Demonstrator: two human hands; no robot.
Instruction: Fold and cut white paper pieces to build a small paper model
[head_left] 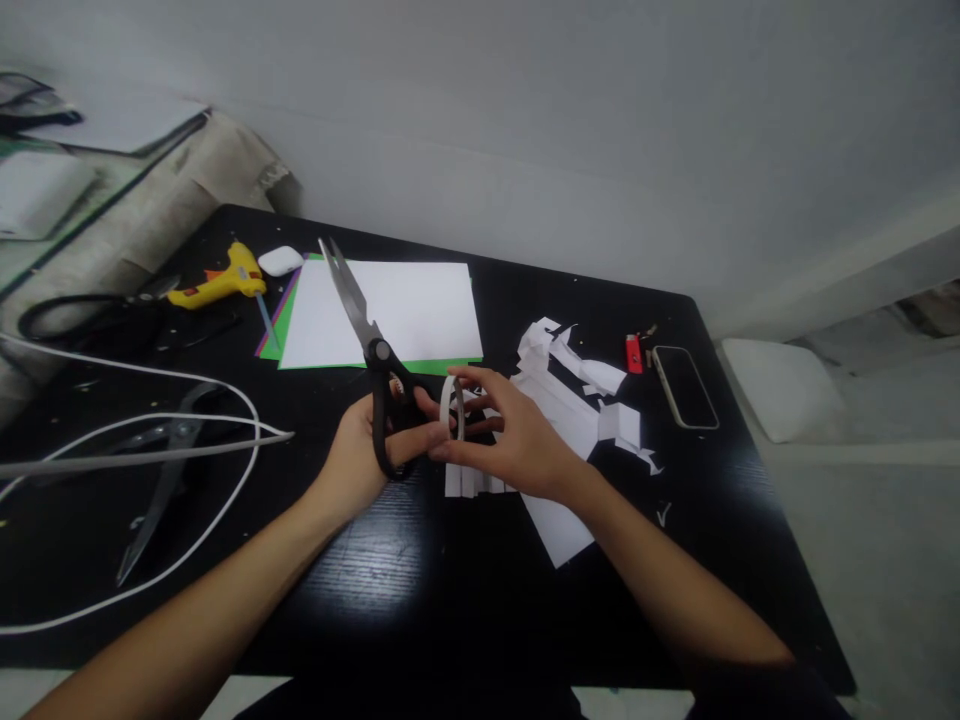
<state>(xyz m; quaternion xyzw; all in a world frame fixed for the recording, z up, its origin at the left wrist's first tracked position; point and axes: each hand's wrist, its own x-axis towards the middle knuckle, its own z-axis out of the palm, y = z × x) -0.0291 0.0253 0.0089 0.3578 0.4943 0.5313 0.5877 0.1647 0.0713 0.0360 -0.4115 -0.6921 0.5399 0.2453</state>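
Black-handled scissors [381, 350] hang in my left hand [360, 455], with its fingers through and around the handles. Their blades point up and away to the left, slightly apart. My right hand [521, 430] grips a narrow white ring [448, 405], which looks like a thin roll of tape, between thumb and fingers. The left fingertips also reach the ring's near side. Below and right of the right hand lie white paper sheets [562, 530] and curled paper scraps [540, 345]. Cut white strips [469, 483] show under the hands.
White paper [390, 310] lies on coloured sheets at the back. A yellow glue gun [225, 280], white case [280, 261], other scissors [75, 308] and white cable [251, 385] are at left. A red lighter [634, 354] and phone [685, 387] lie right on the black table [450, 610].
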